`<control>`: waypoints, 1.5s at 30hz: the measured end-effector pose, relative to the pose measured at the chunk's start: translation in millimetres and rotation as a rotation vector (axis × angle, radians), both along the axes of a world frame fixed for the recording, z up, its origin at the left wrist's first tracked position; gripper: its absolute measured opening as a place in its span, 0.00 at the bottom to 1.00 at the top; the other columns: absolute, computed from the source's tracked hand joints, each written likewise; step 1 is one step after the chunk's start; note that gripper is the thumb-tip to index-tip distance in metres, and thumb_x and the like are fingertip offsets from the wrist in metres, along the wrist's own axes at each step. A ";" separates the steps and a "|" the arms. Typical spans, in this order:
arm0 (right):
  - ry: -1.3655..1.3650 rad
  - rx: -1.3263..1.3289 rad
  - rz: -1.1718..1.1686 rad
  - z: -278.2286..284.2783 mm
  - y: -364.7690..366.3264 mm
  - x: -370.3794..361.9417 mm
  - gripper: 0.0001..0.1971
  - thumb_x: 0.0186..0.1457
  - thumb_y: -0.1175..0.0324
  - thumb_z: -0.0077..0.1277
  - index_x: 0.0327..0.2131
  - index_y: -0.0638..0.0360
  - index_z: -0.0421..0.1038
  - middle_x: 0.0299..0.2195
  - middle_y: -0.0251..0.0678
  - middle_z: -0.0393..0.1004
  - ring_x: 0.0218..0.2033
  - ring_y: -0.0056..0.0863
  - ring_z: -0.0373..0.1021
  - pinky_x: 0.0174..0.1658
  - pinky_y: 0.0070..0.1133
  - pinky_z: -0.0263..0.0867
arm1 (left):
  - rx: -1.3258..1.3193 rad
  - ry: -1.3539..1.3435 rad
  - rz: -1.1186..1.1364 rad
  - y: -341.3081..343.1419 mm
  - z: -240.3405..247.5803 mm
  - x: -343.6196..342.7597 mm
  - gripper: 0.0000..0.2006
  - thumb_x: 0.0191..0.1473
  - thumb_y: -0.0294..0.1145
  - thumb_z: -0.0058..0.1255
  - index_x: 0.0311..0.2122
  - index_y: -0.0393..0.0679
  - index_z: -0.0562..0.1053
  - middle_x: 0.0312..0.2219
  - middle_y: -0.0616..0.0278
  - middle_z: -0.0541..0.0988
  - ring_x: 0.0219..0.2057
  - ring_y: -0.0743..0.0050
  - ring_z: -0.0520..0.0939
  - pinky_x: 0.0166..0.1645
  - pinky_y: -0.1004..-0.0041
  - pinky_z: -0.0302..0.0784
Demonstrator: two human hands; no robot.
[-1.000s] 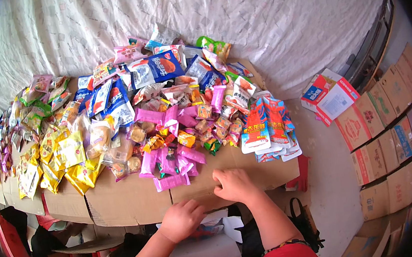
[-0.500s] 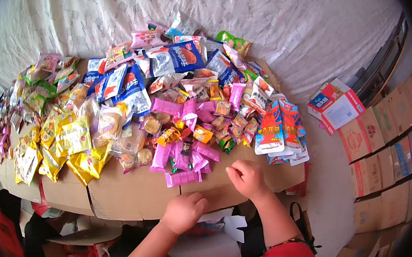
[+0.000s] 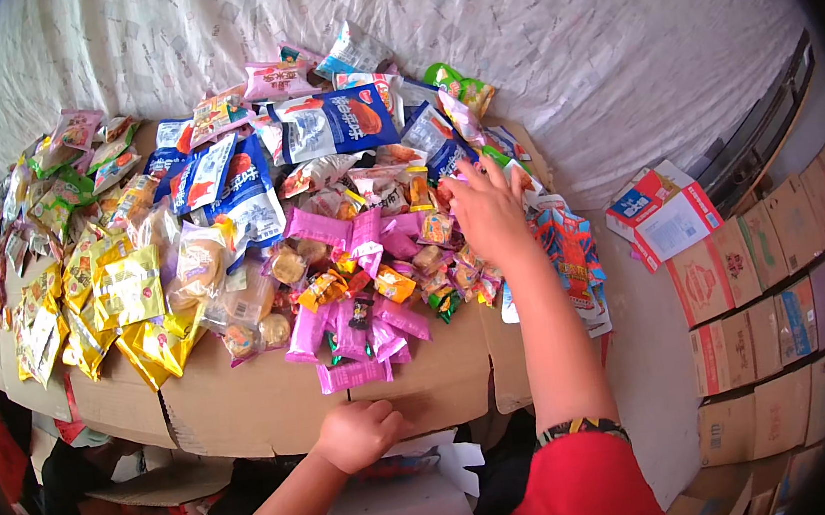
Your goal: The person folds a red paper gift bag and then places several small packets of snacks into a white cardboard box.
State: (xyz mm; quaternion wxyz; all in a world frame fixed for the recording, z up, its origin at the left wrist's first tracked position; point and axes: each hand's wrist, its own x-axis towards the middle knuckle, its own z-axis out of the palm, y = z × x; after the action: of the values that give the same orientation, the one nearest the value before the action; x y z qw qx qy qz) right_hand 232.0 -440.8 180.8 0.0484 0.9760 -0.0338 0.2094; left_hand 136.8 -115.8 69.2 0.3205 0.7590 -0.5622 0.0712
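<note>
My right hand (image 3: 490,211) reaches over the right part of a heap of wrapped snacks, its fingers spread and nothing held in them. Around its fingertips lie a blue-and-white snack pouch (image 3: 434,139) and small wrapped candies (image 3: 436,227). Red-and-blue packets (image 3: 573,251) are partly hidden behind the right forearm. My left hand (image 3: 359,436) stays at the near edge of the cardboard (image 3: 247,406), its fingers curled closed with nothing showing in them. Just beyond it lie pink-wrapped bars (image 3: 354,374).
Yellow snack bags (image 3: 156,350) and a large blue pouch (image 3: 333,125) lie in the heap. A white crinkled sheet (image 3: 551,42) spreads behind. At the right stand cardboard boxes (image 3: 707,282) and a red-and-white box (image 3: 665,216). An opened white carton (image 3: 404,510) sits below the near edge.
My right hand has moved forward from the near edge onto the heap, and its fingers have opened out. The left hand has barely moved. The view has shifted slightly.
</note>
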 end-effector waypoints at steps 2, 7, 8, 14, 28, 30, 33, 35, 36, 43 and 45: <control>0.080 0.016 -0.045 -3.8 -9.7 10.0 0.16 0.59 0.62 0.52 0.50 0.50 0.75 0.60 0.35 0.67 0.66 0.45 0.54 0.67 0.53 0.42 | 0.000 0.001 0.011 1.1 1.5 0.0 0.17 0.48 0.40 0.64 0.19 0.51 0.66 0.16 0.68 0.68 0.18 0.66 0.76 0.20 0.65 0.71; 0.138 0.117 0.009 -10.0 -10.0 -25.6 0.19 0.57 0.58 0.55 0.49 0.55 0.75 0.59 0.39 0.66 0.65 0.46 0.55 0.66 0.49 0.46 | 0.030 -0.023 0.033 6.0 0.5 0.9 0.18 0.48 0.41 0.64 0.18 0.51 0.65 0.17 0.68 0.68 0.17 0.67 0.76 0.19 0.66 0.71; 0.072 0.085 0.037 -18.2 -14.7 -38.9 0.20 0.55 0.59 0.57 0.48 0.58 0.75 0.58 0.41 0.67 0.62 0.46 0.58 0.64 0.45 0.51 | 0.025 -0.026 0.028 4.8 0.4 1.7 0.18 0.48 0.41 0.64 0.18 0.51 0.65 0.17 0.68 0.68 0.17 0.67 0.76 0.19 0.66 0.71; 0.008 0.334 0.019 -5.6 -42.8 -49.0 0.21 0.56 0.62 0.56 0.52 0.59 0.72 0.54 0.47 0.71 0.57 0.49 0.64 0.61 0.39 0.59 | 0.037 -0.014 0.025 5.8 1.9 2.3 0.18 0.47 0.42 0.64 0.18 0.51 0.65 0.17 0.68 0.68 0.17 0.67 0.76 0.20 0.66 0.72; -0.246 0.884 -0.055 -51.8 -135.7 60.4 0.09 0.59 0.74 0.48 0.41 0.64 0.76 0.34 0.39 0.79 0.37 0.28 0.75 0.44 0.24 0.69 | 0.065 0.000 0.026 8.8 1.9 1.4 0.18 0.49 0.43 0.63 0.19 0.51 0.66 0.17 0.68 0.69 0.17 0.67 0.76 0.19 0.66 0.71; -0.173 0.846 -0.018 -31.3 -104.9 66.9 0.09 0.59 0.74 0.48 0.41 0.63 0.76 0.34 0.40 0.80 0.38 0.29 0.75 0.45 0.25 0.69 | 0.068 -0.006 0.026 9.1 1.6 0.6 0.18 0.49 0.43 0.63 0.19 0.51 0.66 0.17 0.68 0.69 0.17 0.68 0.76 0.19 0.67 0.71; -0.094 0.787 0.021 -32.5 -102.1 86.5 0.09 0.60 0.73 0.48 0.41 0.62 0.76 0.36 0.41 0.80 0.40 0.32 0.76 0.46 0.26 0.68 | 0.060 -0.014 0.016 5.4 3.9 3.2 0.18 0.49 0.44 0.63 0.19 0.52 0.66 0.17 0.69 0.69 0.17 0.68 0.76 0.19 0.67 0.70; -0.085 0.774 0.032 -39.4 -106.8 99.5 0.09 0.60 0.72 0.48 0.41 0.61 0.76 0.36 0.42 0.80 0.41 0.33 0.76 0.47 0.27 0.68 | 0.057 -0.014 0.015 3.1 4.5 4.2 0.18 0.49 0.44 0.63 0.19 0.52 0.66 0.17 0.69 0.69 0.17 0.69 0.76 0.19 0.67 0.70; -0.026 0.757 -0.012 -42.4 -110.6 105.0 0.09 0.60 0.71 0.48 0.41 0.61 0.76 0.37 0.43 0.80 0.42 0.35 0.76 0.48 0.28 0.68 | 0.059 -0.016 0.018 2.1 4.7 4.3 0.18 0.49 0.44 0.63 0.19 0.52 0.66 0.17 0.70 0.69 0.17 0.69 0.76 0.19 0.68 0.70; -0.013 0.755 -0.102 -34.8 -111.5 113.5 0.08 0.58 0.70 0.52 0.39 0.60 0.78 0.39 0.43 0.79 0.43 0.39 0.75 0.49 0.30 0.68 | 0.047 -0.051 0.030 0.2 1.7 4.7 0.17 0.49 0.45 0.63 0.19 0.52 0.67 0.18 0.69 0.69 0.17 0.69 0.76 0.20 0.68 0.71; -0.161 0.609 -0.014 -15.1 -95.7 101.2 0.07 0.58 0.70 0.53 0.37 0.59 0.78 0.38 0.42 0.78 0.43 0.40 0.74 0.48 0.30 0.68 | 0.059 -0.031 0.029 1.7 4.9 3.6 0.17 0.49 0.44 0.63 0.19 0.52 0.67 0.18 0.68 0.69 0.17 0.68 0.76 0.20 0.67 0.71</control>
State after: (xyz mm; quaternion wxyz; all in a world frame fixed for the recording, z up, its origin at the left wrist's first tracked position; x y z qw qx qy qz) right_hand 333.1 -536.6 165.7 -0.2473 0.9257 -0.1053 0.2662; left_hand 140.4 -114.1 74.1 0.2883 0.7751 -0.5577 0.0710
